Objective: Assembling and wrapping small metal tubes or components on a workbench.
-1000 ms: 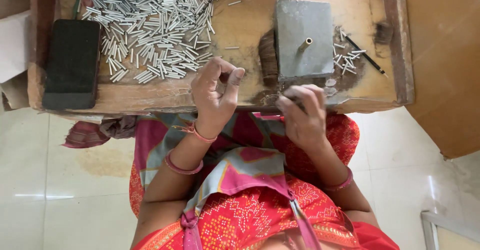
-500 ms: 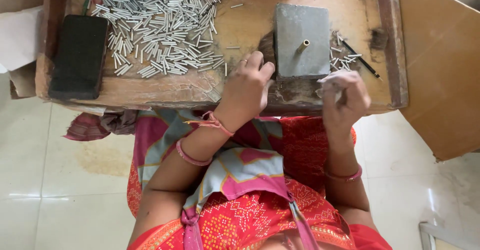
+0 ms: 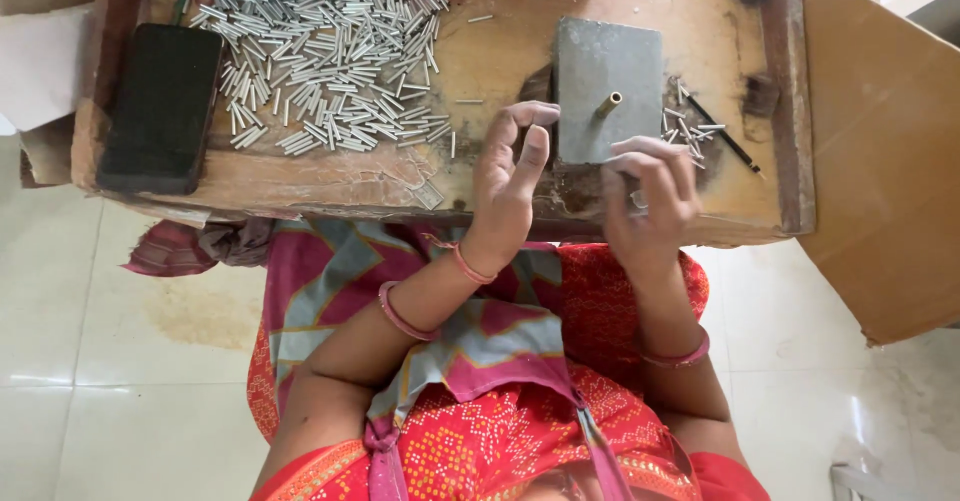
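My left hand (image 3: 510, 176) hovers over the wooden work board's (image 3: 500, 51) near edge, just left of a grey metal block (image 3: 610, 61). Its fingers are spread and it holds nothing. A short brass pin (image 3: 608, 104) stands up from the block. My right hand (image 3: 650, 196) is at the block's near right corner, fingers curled and pinched on a small shiny metal piece (image 3: 636, 199) that is mostly hidden. A big heap of short silver tubes (image 3: 330, 71) lies to the left of my left hand.
A black phone (image 3: 160, 106) lies at the board's left end. Several loose tubes (image 3: 685, 126) and a thin black stick (image 3: 725, 139) lie right of the block. A raised wooden rim (image 3: 790, 101) closes the right side, with a brown cardboard sheet (image 3: 880, 161) beyond. White tiled floor lies below.
My left hand has moved up from my lap to the board's edge and opened its fingers. My right hand has risen to the block's near corner, still pinched.
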